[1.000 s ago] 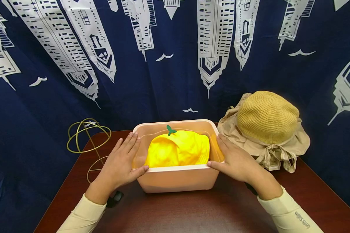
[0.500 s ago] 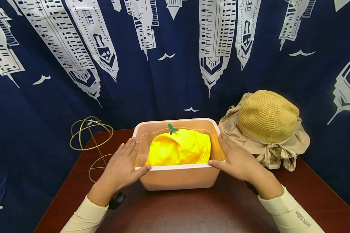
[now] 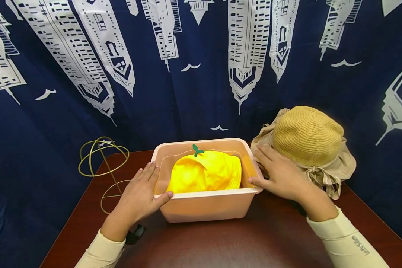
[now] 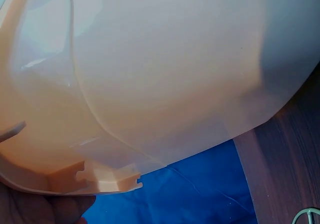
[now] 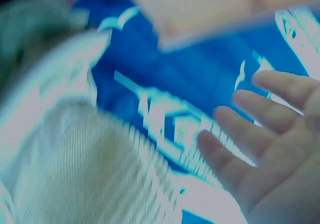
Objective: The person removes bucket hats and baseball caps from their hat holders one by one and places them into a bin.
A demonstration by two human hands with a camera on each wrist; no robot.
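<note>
A peach plastic bin stands on the table in the head view, with a yellow cap inside that bears a green sprout. My left hand rests along the bin's left side, fingers straight, thumb over the front rim. In the left wrist view its fingers show beneath the rim. My right hand is held off the bin's right side with fingers extended, thumb near the front right corner. It lies before a tan straw hat with a cloth brim; the right wrist view is blurred.
A gold wire hat stand is at the left rear of the dark red table. A navy curtain with white building prints hangs right behind. The hat's cloth ties trail toward the right edge.
My right hand has come off the bin's right side and moved a little right, toward the straw hat. My left hand stays at the bin, which has barely moved.
</note>
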